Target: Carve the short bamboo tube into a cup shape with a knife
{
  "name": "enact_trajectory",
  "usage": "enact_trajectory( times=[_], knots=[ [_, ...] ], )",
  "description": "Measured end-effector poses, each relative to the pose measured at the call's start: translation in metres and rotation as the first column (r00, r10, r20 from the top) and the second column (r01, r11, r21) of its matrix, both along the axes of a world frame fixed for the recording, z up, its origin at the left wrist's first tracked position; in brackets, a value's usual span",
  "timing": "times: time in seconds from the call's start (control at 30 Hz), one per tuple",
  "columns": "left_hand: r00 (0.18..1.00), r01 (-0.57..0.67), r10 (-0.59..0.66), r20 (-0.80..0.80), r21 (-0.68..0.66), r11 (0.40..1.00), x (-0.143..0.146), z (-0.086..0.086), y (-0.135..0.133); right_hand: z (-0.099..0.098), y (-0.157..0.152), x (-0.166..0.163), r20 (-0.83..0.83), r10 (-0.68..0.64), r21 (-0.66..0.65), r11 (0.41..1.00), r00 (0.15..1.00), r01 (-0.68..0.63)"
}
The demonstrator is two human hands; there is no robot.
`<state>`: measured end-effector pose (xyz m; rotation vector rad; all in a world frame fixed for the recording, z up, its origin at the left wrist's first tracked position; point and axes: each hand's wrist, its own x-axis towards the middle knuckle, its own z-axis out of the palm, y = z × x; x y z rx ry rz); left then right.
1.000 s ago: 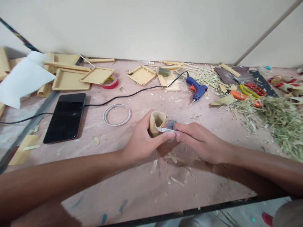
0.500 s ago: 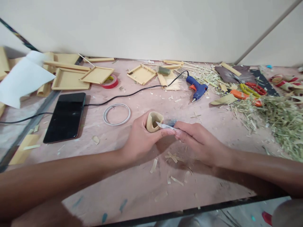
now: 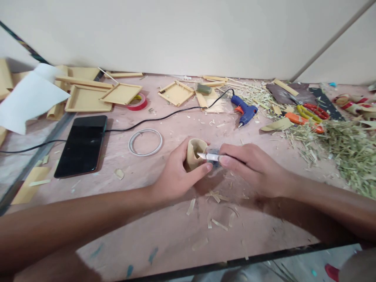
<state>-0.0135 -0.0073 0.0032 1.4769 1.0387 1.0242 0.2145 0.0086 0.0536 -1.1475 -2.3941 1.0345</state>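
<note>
My left hand point(image 3: 179, 168) is wrapped round a small tan hollow cup-like piece point(image 3: 193, 156), its open mouth tilted up and towards the right. In my right hand point(image 3: 249, 166) is a craft knife point(image 3: 210, 157), gripped between thumb and fingers. Its blade tip lies at the inner rim of the hollow piece. My left thumb stretches out below the blade, close to the handle. Thin pale strips point(image 3: 216, 196) lie on the tabletop point(image 3: 164, 235) just below my hands.
A roll of white tape point(image 3: 145, 152) and a black phone point(image 3: 84, 147) with a cable lie leftward. Behind are a blue glue gun point(image 3: 244, 111), shallow wooden trays point(image 3: 176, 93) and red tape point(image 3: 142, 103). Pliers point(image 3: 308, 113) and a heap of shavings point(image 3: 352, 152) are at right.
The hollow piece and my left hand have shifted slightly right. My right hand has turned a little and moved right with the knife; the left thumb no longer reaches the right fingers.
</note>
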Motion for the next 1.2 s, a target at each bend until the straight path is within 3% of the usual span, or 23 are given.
enact_trajectory(
  times=[0.13,0.23,0.43,0.67,0.87,1.0,1.2],
  knots=[
    [0.995,0.064,-0.063,-0.079,0.01,0.998,0.001,-0.001,0.0,0.01,0.004,0.004,0.246,0.062,0.226,0.967,0.967,-0.119],
    [0.989,0.101,-0.095,-0.115,0.048,0.994,-0.001,-0.002,0.0,0.012,0.006,0.006,0.331,0.068,0.299,0.938,0.941,-0.173],
    [0.982,0.167,-0.159,-0.102,0.079,0.983,0.0,0.002,0.0,0.007,0.004,0.005,0.37,0.102,0.304,0.926,0.924,-0.224],
    [0.977,0.105,-0.089,-0.192,0.069,0.992,0.003,0.002,-0.003,0.005,-0.003,0.001,0.382,0.097,0.227,0.954,0.919,-0.195],
    [0.974,0.059,-0.038,-0.222,0.086,0.995,0.001,0.002,-0.001,0.002,-0.008,-0.001,0.334,0.068,0.165,0.978,0.94,-0.13],
    [0.976,0.016,-0.002,-0.217,0.065,0.998,0.002,0.002,0.001,-0.004,-0.015,-0.005,0.205,0.012,0.12,0.992,0.979,-0.037],
    [0.991,-0.012,0.017,-0.13,0.04,0.999,0.004,0.0,-0.001,-0.003,-0.015,-0.007,-0.064,-0.2,0.069,0.976,0.978,0.205]
  ],
)
